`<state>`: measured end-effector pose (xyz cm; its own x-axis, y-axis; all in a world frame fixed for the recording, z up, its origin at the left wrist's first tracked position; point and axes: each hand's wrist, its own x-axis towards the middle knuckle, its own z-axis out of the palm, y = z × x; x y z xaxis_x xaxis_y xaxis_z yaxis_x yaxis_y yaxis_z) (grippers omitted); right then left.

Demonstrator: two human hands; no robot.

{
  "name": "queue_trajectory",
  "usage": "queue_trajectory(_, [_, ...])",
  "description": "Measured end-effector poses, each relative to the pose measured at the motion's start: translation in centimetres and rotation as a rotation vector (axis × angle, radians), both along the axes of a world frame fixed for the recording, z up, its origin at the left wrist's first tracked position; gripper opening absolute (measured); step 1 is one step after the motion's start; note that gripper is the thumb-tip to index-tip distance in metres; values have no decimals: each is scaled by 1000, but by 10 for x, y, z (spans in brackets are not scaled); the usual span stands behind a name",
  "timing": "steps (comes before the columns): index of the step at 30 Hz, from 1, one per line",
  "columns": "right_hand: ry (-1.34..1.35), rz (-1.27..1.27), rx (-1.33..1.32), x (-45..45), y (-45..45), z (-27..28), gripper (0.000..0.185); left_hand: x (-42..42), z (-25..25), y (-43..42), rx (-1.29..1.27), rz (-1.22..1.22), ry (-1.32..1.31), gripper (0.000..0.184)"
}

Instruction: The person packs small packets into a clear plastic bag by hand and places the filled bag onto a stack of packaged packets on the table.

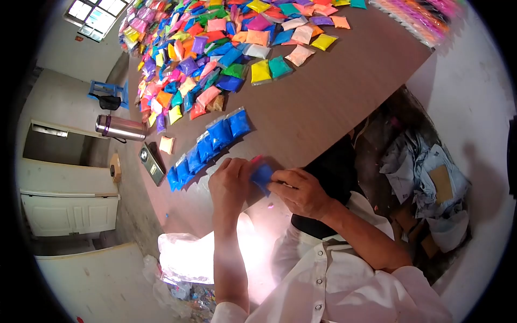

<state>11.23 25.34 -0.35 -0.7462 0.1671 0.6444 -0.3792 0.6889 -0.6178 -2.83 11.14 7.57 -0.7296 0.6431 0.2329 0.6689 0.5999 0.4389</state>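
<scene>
Near the table's front edge, a blue packet [262,176] is held between my two hands, with a small pink-red bit at its top. My left hand [230,184] is closed at the packet's left side, its fingertips partly hidden. The fingers of my right hand [299,189] pinch the packet's right edge. Just beyond my left hand, several blue packets [207,146] lie in an overlapping diagonal row on the brown table [323,102].
A large heap of coloured packets [215,48] covers the far left of the table. A steel flask [123,128], a phone [152,163] and a pale orange packet [166,145] lie at the left. Wrapped colourful bundles [420,21] stand far right; crumpled bags [425,172] lie below.
</scene>
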Motion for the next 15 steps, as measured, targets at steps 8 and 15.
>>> queue_trajectory(8, [14, 6, -11, -2, -3, -2, 25, 30, -7, -17, 67, 26, -120, 5])
queue_trajectory(15, [15, -24, -3, -1, -4, 3, 26, 42, -5, -29, 161, 179, -178, 7])
